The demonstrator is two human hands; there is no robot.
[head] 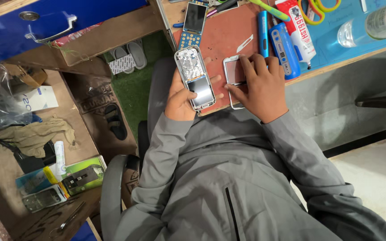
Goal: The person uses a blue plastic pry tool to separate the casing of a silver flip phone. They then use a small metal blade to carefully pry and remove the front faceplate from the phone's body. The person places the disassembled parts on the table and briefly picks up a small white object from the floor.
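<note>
Opened phone (196, 78) — silver frame, bare board, small dark screen, left hand (180, 99) gripping

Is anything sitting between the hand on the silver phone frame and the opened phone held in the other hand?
Nothing visible. Right hand presses the silver rectangular phone frame on the reddish-brown mat; left hand holds the opened phone body beside it, only bare mat between.

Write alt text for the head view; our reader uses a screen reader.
A person in a grey jacket holds an opened phone body in the left hand, while the right hand presses a silver phone frame onto a reddish work mat.
</note>
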